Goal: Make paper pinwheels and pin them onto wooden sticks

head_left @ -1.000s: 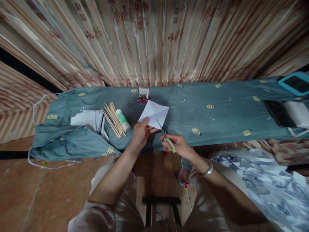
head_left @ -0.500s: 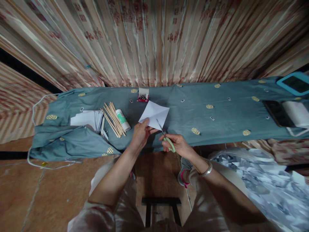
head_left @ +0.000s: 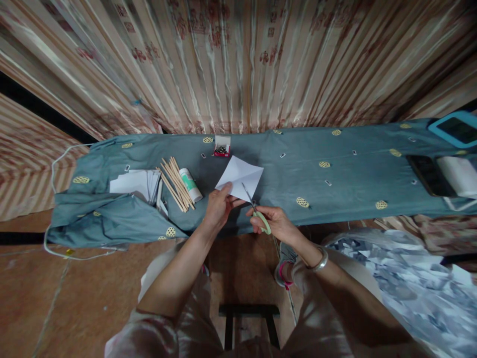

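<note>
White over blue-green cloth (head_left: 285, 186): pinching the paper sheet (head_left: 244, 171) with the left hand (head_left: 217, 208), pressing the thumb on top and tucking fingers beneath at the near left edge. Holding the sheet just beyond both hands, touching it with the left and so lying nearer to that one. Pointing its corners roughly far, near, left and right, and looking about square, with no clear long axis. Gripping the scissors (head_left: 266, 223) by the pale green handle with the right hand (head_left: 278, 223), curling the fingers about it, at the near right of the sheet and apart from the paper. Slanting the scissors' long axis from handle at near right to tip at far left. Crossing the near edge with the blades (head_left: 246, 191) beside the near corner, aiming inward, to the right of the left thumb. Leaving unclear, at this size, any gap between the blades or any blade underneath. Resting just past the sheet's far left side: a small red box (head_left: 222, 153).
</note>
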`<state>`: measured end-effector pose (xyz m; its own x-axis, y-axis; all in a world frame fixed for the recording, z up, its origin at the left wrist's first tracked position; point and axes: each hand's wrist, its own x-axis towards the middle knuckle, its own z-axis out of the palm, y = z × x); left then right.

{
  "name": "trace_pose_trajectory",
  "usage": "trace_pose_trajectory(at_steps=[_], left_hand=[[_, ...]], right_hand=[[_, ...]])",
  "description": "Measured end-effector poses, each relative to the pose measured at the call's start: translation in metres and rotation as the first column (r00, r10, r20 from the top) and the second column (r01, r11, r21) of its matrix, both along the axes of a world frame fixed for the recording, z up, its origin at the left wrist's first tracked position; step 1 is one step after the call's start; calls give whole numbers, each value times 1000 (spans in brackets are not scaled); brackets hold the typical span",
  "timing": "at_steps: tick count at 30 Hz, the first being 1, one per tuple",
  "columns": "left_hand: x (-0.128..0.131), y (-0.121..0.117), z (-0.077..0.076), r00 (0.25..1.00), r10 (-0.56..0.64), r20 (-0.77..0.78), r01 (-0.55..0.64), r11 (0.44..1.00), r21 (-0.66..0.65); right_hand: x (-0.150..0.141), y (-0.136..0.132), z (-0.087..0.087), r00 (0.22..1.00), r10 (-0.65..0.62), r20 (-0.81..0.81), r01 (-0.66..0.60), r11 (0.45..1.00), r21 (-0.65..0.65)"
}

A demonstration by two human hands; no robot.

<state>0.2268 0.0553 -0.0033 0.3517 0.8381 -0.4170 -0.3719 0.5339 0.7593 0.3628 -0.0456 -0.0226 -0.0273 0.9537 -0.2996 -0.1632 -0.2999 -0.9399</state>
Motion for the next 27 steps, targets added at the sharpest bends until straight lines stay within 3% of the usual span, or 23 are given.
trace_pose_trajectory(at_steps=[17, 22, 27], left_hand=[[0, 0, 0, 999, 23, 46, -22, 1000, -14], [0, 2, -2, 999, 21, 36, -21, 1000, -3], [-10, 16, 1, 994, 96, 58, -99, 994, 49]], right_hand=[[-2, 1, 0, 1000, -17, -10, 17, 1000, -11], [-1, -1, 1, 997, 71, 22, -71, 997, 6], [18, -9, 14, 968, 246, 52, -245, 969, -40]])
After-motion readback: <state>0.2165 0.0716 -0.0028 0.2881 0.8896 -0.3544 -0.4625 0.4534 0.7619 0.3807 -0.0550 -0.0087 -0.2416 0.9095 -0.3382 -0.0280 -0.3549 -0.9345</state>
